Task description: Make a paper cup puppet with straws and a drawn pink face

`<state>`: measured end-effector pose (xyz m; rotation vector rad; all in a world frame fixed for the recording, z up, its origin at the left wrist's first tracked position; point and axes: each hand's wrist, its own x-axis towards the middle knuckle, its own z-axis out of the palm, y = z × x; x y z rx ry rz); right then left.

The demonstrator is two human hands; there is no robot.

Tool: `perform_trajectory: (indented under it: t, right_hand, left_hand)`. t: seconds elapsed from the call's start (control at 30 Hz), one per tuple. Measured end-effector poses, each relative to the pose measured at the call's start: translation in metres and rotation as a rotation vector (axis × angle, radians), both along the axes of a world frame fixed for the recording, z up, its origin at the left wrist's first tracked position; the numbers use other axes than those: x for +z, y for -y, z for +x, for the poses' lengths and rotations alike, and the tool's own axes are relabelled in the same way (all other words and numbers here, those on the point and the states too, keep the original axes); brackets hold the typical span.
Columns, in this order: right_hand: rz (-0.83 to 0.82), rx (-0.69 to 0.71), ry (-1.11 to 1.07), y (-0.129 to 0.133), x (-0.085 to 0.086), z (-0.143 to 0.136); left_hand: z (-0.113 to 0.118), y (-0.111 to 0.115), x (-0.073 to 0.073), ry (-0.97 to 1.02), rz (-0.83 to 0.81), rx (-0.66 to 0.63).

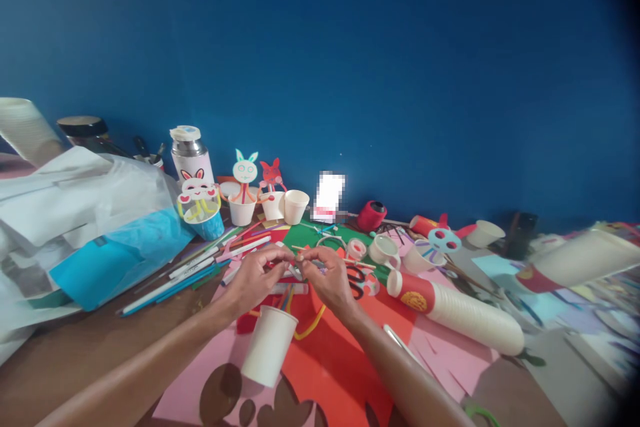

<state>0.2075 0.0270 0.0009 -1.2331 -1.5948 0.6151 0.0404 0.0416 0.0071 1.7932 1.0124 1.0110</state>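
Note:
My left hand [263, 273] and my right hand [323, 273] are close together over the middle of the table. The fingertips of each are pinched, and whatever small thing lies between them is too small to make out. Just below my hands a white paper cup [270, 347] lies tilted on pink and red paper. A yellow pipe cleaner [311, 325] curves beside the cup, under my right wrist. Orange-handled scissors [356, 281] lie right of my right hand.
Paper-cup figures [245, 170] stand at the back beside a white flask [187, 153]. Markers [175, 283] lie left, near a plastic bag [125, 227]. A long stack of cups [465, 313] lies right. A bright phone [329, 197] leans near the blue wall.

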Motion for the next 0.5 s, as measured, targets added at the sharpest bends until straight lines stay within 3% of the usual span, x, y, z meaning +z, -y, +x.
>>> perform_trajectory:
  t: [0.23,0.37,0.5]
  right_hand:
    - [0.060,0.013,0.020,0.001,-0.005,-0.002]
    - [0.066,0.015,0.008,0.000,-0.008,-0.002]
    - [0.067,-0.021,0.026,-0.002,-0.005,-0.001]
  left_hand:
    - [-0.005,-0.002,-0.015,-0.118,0.148,0.103]
    - [-0.007,-0.008,-0.024,-0.139,0.040,0.105]
    - [-0.007,-0.012,-0.026,0.034,-0.110,0.106]
